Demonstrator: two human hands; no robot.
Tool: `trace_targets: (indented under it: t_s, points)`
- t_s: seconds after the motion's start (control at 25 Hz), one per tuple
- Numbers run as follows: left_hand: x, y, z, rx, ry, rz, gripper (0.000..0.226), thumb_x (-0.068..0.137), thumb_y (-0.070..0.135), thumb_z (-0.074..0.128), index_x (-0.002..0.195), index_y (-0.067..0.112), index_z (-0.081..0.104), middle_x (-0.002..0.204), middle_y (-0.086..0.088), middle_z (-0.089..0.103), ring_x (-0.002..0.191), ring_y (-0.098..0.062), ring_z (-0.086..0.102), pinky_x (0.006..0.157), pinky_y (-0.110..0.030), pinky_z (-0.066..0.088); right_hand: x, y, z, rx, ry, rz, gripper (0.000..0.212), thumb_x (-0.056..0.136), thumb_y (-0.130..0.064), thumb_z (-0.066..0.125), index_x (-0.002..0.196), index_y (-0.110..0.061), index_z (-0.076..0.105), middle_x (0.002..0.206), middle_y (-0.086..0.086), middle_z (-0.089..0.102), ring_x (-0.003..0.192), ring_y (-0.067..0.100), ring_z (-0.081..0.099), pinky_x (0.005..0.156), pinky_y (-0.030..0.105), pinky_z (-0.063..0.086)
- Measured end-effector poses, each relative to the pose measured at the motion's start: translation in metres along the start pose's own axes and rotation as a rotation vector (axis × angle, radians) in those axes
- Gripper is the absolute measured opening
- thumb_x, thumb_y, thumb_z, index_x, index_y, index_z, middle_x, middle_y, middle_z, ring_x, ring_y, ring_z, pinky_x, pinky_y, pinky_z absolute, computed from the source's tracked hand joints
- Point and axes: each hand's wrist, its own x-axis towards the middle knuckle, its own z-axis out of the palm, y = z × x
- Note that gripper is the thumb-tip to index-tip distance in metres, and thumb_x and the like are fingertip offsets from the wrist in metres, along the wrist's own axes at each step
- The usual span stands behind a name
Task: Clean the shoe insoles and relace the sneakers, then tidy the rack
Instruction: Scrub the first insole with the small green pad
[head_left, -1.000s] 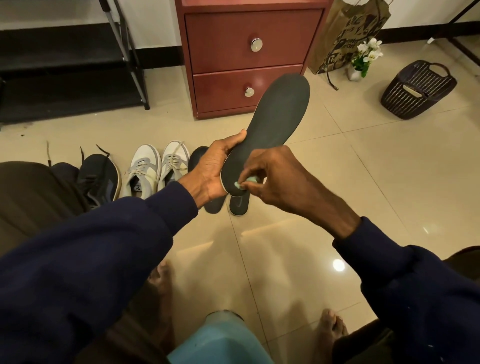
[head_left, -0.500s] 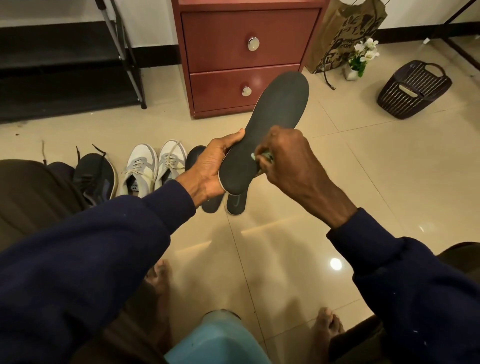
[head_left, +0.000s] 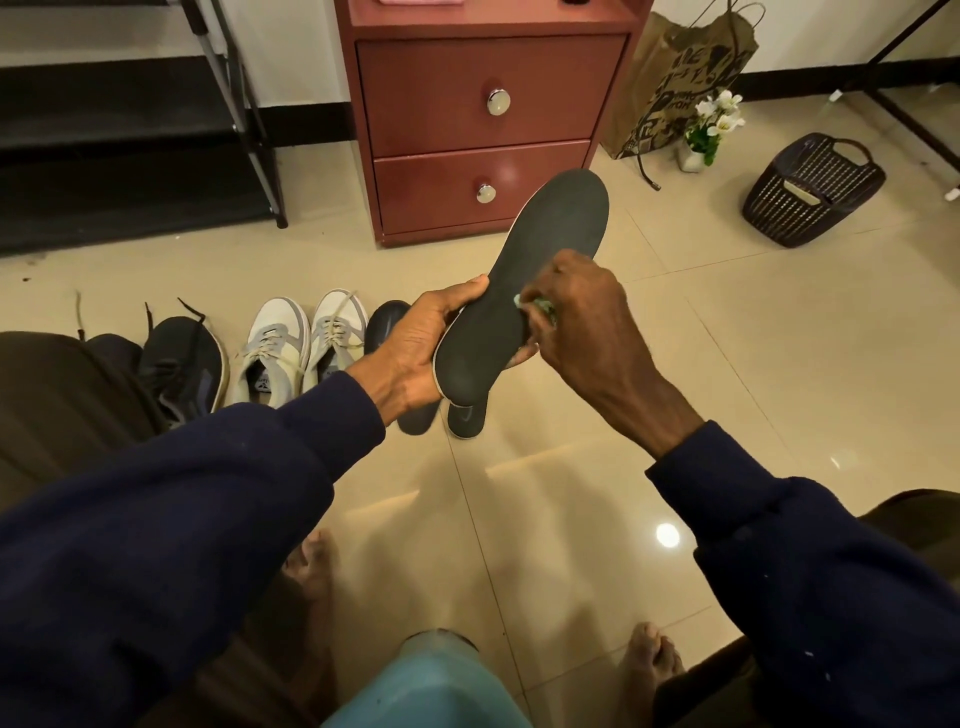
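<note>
Right hand (head_left: 582, 322) with cloth (head_left: 540, 306) moved up held insole (head_left: 550, 234); two floor insoles (head_left: 464, 420).

The floor (head_left: 779, 364) is glossy beige tile. At left centre a row rests on it: dark sneakers (head_left: 182, 364) with loose laces, white sneakers (head_left: 301, 343) just beside them, then two dark insoles (head_left: 466, 418) lying flat side by side. A black rack (head_left: 130, 145) stands at far left, with a red two-drawer cabinet (head_left: 483, 130) near it. Right of the cabinet are a paper bag (head_left: 675, 83), a flower pot (head_left: 693, 158) just beside it, and a dark basket (head_left: 813, 189) further right. Two bare feet (head_left: 652, 660) rest on the tile at the bottom.
</note>
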Motion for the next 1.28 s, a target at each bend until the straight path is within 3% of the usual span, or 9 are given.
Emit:
trace_targets:
  t_s: [0.08,0.16,0.28,0.4,0.56,0.76,0.96,1.16,1.28]
  points:
    - [0.001,-0.002,-0.003,0.057,0.002,0.006,0.028,0.101,0.027,0.059,0.125,0.014,0.064,0.110,-0.010,0.069,0.085,-0.025,0.069,0.078,-0.040,0.060,-0.010,-0.007,0.001,0.167,-0.151,-0.098,0.009,0.082,-0.010,0.078,0.091,-0.010,0.079,0.090,0.004,0.067,0.078,0.012,0.060,0.069,0.020,0.049]
    - [0.000,-0.004,-0.002,0.047,-0.007,0.003,0.032,0.102,0.025,0.057,0.132,0.015,0.061,0.120,-0.011,0.069,0.098,-0.029,0.069,0.087,-0.044,0.060,-0.006,-0.002,-0.007,0.181,-0.219,-0.063,0.010,0.081,-0.009,0.080,0.091,-0.011,0.080,0.089,0.003,0.068,0.073,0.010,0.060,0.066,0.020,0.052]
    - [0.004,-0.005,-0.006,-0.019,-0.057,-0.025,0.049,0.101,0.022,0.055,0.149,0.012,0.050,0.142,-0.021,0.060,0.131,-0.046,0.056,0.109,-0.055,0.047,0.013,0.024,-0.016,-0.012,-0.006,0.144,0.014,0.085,-0.012,0.077,0.098,-0.009,0.078,0.097,0.010,0.069,0.076,0.009,0.054,0.066,0.009,0.040]
    - [0.004,-0.006,-0.006,0.001,-0.087,-0.010,0.051,0.101,0.021,0.052,0.152,0.015,0.047,0.143,-0.020,0.059,0.127,-0.047,0.058,0.108,-0.057,0.046,0.009,0.027,-0.014,0.087,0.095,0.137,0.011,0.083,-0.009,0.078,0.094,-0.010,0.079,0.093,0.007,0.070,0.076,0.007,0.056,0.065,0.006,0.041]
    - [0.004,-0.009,-0.010,0.083,-0.138,0.026,0.048,0.104,0.020,0.043,0.151,0.017,0.048,0.126,-0.010,0.065,0.097,-0.028,0.066,0.091,-0.047,0.058,-0.009,-0.002,-0.010,0.233,-0.286,-0.077,0.011,0.081,-0.010,0.080,0.090,-0.015,0.080,0.086,-0.006,0.063,0.070,0.001,0.057,0.061,0.007,0.043]
    - [0.007,-0.009,-0.010,0.075,-0.137,0.015,0.046,0.103,0.020,0.043,0.148,0.022,0.052,0.145,-0.015,0.059,0.127,-0.049,0.057,0.114,-0.056,0.041,0.010,0.028,-0.026,-0.046,-0.003,0.130,0.014,0.083,-0.009,0.078,0.096,-0.008,0.079,0.096,0.010,0.069,0.079,0.019,0.063,0.063,0.013,0.038]
    - [0.009,-0.008,-0.015,0.105,-0.125,0.048,0.048,0.102,0.020,0.044,0.150,0.020,0.051,0.148,-0.013,0.055,0.116,-0.038,0.061,0.116,-0.060,0.036,-0.002,0.013,-0.015,0.155,-0.232,-0.025,0.011,0.081,-0.011,0.080,0.092,-0.012,0.080,0.089,0.001,0.067,0.072,0.007,0.059,0.063,0.010,0.042]
    - [0.006,-0.010,-0.013,0.077,-0.135,0.012,0.045,0.103,0.020,0.044,0.147,0.022,0.053,0.143,-0.018,0.060,0.129,-0.049,0.056,0.106,-0.053,0.047,0.007,0.035,-0.016,-0.029,0.071,0.149,0.015,0.082,-0.009,0.079,0.096,-0.007,0.077,0.097,0.011,0.069,0.082,0.020,0.063,0.070,0.019,0.043]
    - [0.006,-0.010,-0.016,0.085,-0.141,0.023,0.049,0.102,0.020,0.044,0.150,0.019,0.050,0.142,-0.014,0.057,0.110,-0.040,0.064,0.098,-0.052,0.053,-0.004,0.013,-0.008,0.165,-0.098,-0.020,0.011,0.080,-0.008,0.080,0.091,-0.011,0.079,0.090,0.002,0.067,0.075,0.011,0.060,0.066,0.017,0.049]
